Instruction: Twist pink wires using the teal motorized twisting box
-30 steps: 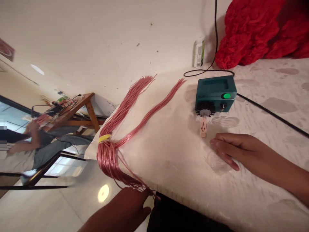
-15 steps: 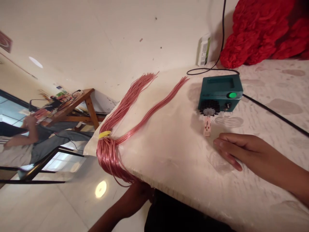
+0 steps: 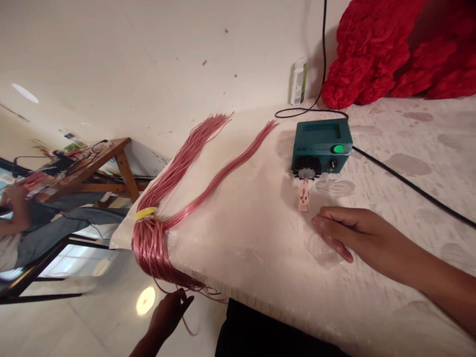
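Observation:
A thick bundle of pink wires (image 3: 174, 168) lies along the table's left side, bound by a yellow tie (image 3: 146, 213), and its ends hang over the front edge. My left hand (image 3: 169, 313) is below that edge with its fingers pinched on a thin pink strand that loops under it. My right hand (image 3: 349, 232) lies flat on the tabletop, fingers stretched out together and holding nothing. Just beyond it stands a teal machine (image 3: 322, 144) with a green button, a black toothed wheel and a small pink piece (image 3: 304, 196) sticking out in front.
A black cable (image 3: 405, 184) runs from the machine across the patterned table cover (image 3: 260, 238). Red ruffled fabric (image 3: 379, 49) and a small white carton (image 3: 298, 82) sit against the wall. At far left another person (image 3: 22, 223) sits by a wooden table (image 3: 92, 168).
My left hand has dropped from the table's edge to below it and drawn a thin strand out of the hanging wire ends. My right hand stays flat on the table.

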Demonstrator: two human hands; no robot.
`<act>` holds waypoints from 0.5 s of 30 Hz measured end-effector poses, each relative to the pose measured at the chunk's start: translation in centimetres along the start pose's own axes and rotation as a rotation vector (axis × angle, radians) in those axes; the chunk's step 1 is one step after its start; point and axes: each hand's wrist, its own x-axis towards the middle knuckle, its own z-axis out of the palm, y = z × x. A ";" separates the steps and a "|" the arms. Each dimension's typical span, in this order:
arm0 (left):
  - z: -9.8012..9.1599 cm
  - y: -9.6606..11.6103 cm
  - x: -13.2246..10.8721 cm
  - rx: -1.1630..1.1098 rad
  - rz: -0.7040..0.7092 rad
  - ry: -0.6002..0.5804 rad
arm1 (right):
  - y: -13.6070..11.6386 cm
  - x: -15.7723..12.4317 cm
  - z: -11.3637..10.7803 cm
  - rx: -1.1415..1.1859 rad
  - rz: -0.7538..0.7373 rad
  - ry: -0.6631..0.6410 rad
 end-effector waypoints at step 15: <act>-1.9 4.7 -4.2 -0.050 0.218 -0.343 | -0.7 -0.1 0.0 0.047 -0.012 -0.033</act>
